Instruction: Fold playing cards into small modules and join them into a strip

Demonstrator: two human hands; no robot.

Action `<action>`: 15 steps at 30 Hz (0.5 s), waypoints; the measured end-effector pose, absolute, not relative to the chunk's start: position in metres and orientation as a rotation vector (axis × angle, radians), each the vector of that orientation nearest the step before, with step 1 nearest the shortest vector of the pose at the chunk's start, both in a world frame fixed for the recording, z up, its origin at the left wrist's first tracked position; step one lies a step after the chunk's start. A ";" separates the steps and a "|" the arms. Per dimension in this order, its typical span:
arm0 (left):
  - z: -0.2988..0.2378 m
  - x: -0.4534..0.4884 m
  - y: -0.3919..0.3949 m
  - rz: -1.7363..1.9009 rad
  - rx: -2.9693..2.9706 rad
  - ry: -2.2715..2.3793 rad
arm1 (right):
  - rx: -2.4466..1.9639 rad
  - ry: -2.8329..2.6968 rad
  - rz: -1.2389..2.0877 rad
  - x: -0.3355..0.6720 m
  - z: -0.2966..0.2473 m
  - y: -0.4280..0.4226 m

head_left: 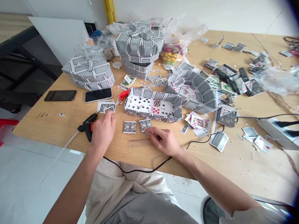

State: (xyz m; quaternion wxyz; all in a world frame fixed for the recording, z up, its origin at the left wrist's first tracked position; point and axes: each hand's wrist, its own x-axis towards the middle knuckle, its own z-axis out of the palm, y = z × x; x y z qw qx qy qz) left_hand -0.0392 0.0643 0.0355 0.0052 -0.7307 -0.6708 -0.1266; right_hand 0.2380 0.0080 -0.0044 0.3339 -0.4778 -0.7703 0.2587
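Light: bright, even, diffuse; source out of frame.
Shadows: faint, soft, under the right hand.
Glare: white sheen on the plastic bag at 2 o'clock.
Distortion: wide-angle bowing along the bench edge; dark lens corner at 1 o'clock.
Focus: centre sharp; no motion blur.

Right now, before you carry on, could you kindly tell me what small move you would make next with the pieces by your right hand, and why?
I would probably nudge the cut card piece square to the wooden ruler with the right hand, since its fingertips already touch that piece and the ruler lies just below it.
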 end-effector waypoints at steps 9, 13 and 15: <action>0.055 -0.047 0.020 -1.265 -2.136 -2.230 | -1.216 -1.884 0.966 0.237 0.004 0.004; 0.043 -0.027 -0.007 -1.581 -2.350 -2.513 | -1.113 -1.690 1.363 0.229 0.017 0.001; 0.038 -0.016 -0.019 -1.658 -2.421 -2.573 | -1.082 -1.669 1.456 0.225 0.019 0.000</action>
